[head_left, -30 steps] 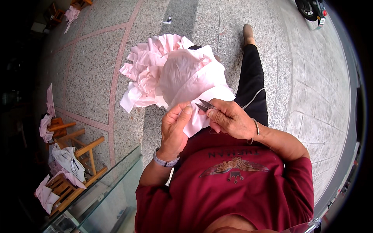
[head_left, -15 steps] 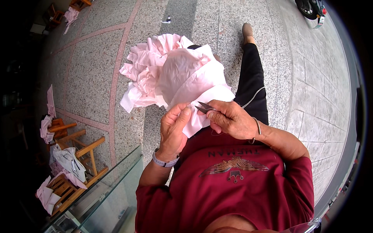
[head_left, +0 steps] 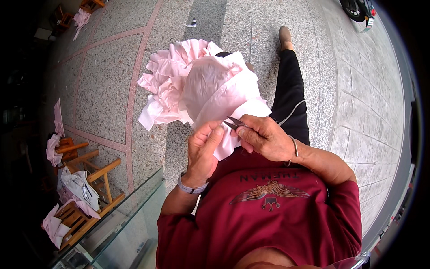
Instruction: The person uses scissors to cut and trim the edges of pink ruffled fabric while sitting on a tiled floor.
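A large piece of pale pink cloth [head_left: 219, 85] lies bunched over my lap and hangs down on the left in ruffled folds. My left hand [head_left: 204, 150] pinches an edge of it between thumb and fingers. In my right hand [head_left: 268, 139] is a pair of small dark thread snips [head_left: 233, 123], its pointed blades slightly apart. The blade tips are right at the cloth edge, beside my left fingertips. A fold of the cloth hangs below the blades, between my two hands. The handle of the snips is mostly hidden by my right fingers.
Wooden stools [head_left: 105, 179] with pink and white cloth on them stand at the left. A glass-edged case [head_left: 130, 224] is close by my left elbow. A small black-and-white object [head_left: 192, 23] lies on the speckled floor ahead. A vehicle wheel [head_left: 354, 10] shows at the far right.
My left hand has shifted very slightly to the right, and the blade tips now sit closer to its fingertips. The cloth and stools look the same.
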`<state>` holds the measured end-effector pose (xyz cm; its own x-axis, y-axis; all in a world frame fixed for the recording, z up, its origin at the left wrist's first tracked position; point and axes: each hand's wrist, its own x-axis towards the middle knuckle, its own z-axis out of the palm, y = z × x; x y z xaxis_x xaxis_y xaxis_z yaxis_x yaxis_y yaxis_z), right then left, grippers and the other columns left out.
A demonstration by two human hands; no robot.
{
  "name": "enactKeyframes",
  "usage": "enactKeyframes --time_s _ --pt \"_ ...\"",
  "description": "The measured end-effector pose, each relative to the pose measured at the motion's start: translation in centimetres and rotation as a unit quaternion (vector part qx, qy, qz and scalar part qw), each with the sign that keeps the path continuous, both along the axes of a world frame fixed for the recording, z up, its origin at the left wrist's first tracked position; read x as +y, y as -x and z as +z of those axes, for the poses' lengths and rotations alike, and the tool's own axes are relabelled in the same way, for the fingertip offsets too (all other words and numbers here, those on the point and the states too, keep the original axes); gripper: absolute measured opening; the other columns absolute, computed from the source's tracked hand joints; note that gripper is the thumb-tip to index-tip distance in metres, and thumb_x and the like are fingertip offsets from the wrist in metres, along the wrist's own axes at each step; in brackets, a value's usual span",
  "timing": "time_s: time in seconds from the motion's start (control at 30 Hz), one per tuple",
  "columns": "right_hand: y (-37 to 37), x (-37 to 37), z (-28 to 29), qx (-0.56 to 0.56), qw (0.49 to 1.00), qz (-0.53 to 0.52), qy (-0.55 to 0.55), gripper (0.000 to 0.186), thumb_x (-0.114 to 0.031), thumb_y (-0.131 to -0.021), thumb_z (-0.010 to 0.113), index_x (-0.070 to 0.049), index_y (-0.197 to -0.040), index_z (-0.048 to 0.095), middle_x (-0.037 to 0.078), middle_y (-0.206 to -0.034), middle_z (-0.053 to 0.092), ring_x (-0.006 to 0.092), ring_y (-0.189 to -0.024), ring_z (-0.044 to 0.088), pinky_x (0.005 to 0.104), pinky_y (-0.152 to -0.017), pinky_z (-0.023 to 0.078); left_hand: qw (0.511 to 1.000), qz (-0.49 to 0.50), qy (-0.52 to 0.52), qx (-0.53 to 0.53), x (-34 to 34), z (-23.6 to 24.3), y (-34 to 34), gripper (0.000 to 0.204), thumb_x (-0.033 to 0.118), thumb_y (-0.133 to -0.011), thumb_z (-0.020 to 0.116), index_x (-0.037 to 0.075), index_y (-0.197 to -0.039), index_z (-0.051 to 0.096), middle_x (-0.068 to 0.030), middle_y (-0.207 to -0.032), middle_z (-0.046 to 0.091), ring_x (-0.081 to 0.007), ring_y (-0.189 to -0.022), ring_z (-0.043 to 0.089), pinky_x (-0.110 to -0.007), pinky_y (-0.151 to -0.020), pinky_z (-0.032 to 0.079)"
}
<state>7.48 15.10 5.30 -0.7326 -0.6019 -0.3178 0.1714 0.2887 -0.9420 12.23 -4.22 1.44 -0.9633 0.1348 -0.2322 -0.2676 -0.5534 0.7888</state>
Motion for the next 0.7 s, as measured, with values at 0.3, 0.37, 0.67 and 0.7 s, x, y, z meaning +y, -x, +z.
enactKeyframes --time_s 0.3,0.37,0.67,0.7 --pt "0.5 0.5 -0.1 -0.102 0.986 -0.098 0.086 0.026 -0.022 -0.107 0.046 -0.002 -0.104 0.062 0.0 -0.063 0.051 0.0059 -0.054 0.043 0.0236 -0.049 0.034 0.999 0.012 0.015 -0.026 0.0 -0.1 0.0 0.023 0.013 -0.102 0.055 -0.002 -0.117 0.065 -0.0054 -0.106 0.069 -0.0087 -0.096 0.062 -0.025 -0.088 0.049" --pt "0.1 0.4 0.4 -0.082 0.993 -0.06 0.067 0.025 -0.02 -0.107 0.046 -0.001 -0.105 0.062 0.001 -0.063 0.052 0.0072 -0.056 0.046 0.0253 -0.053 0.038 1.0 0.016 0.013 -0.016 -0.2 -0.2 0.0 0.024 0.013 -0.102 0.056 -0.003 -0.117 0.065 -0.0057 -0.107 0.069 -0.009 -0.096 0.062 -0.025 -0.089 0.049" --pt "0.0 0.4 0.3 -0.011 1.0 0.003 0.012 0.02 -0.012 -0.103 0.047 0.001 -0.095 0.059 0.005 -0.06 0.055 0.0138 -0.055 0.052 0.032 -0.056 0.044 1.0 0.011 0.026 -0.008 -0.4 -0.4 0.0 0.024 0.014 -0.102 0.056 -0.003 -0.117 0.065 -0.0058 -0.105 0.069 -0.009 -0.097 0.06 -0.025 -0.091 0.046" --pt "0.1 0.4 0.3 -0.006 1.0 0.003 0.01 0.019 -0.012 -0.102 0.047 0.001 -0.094 0.059 0.005 -0.06 0.055 0.0144 -0.055 0.052 0.0327 -0.056 0.044 0.999 0.012 0.029 -0.007 -0.3 -0.3 0.0 0.024 0.014 -0.102 0.056 -0.004 -0.117 0.065 -0.0057 -0.104 0.069 -0.0089 -0.097 0.06 -0.025 -0.091 0.046"
